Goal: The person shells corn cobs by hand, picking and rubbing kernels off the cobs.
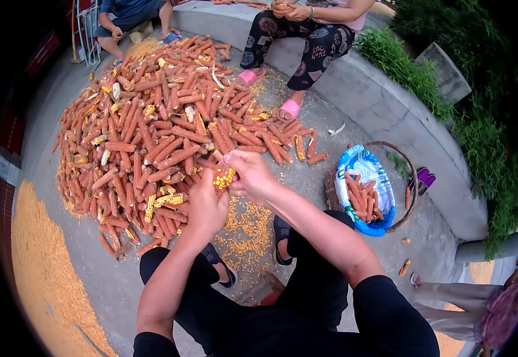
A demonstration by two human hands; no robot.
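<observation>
Between my two hands is a corn cob (224,177) with yellow kernels on part of it and bare reddish core elsewhere. My left hand (207,202) is closed round its lower side. My right hand (252,175) grips it from the right, with the thumb near the upper end. Just beyond them spreads a big pile of corn cobs (152,137), mostly stripped and reddish, a few still bearing yellow kernels. Loose kernels (247,232) lie on the concrete below my hands, between my shoes.
To the right stands a lined basket (394,208) with a hooped handle and bare cobs inside. Two people sit beyond the pile, one on a low concrete wall (384,98); another person stands at lower right. Kernels (45,256) cover the ground at left. Purple slippers (424,180) lie by the wall.
</observation>
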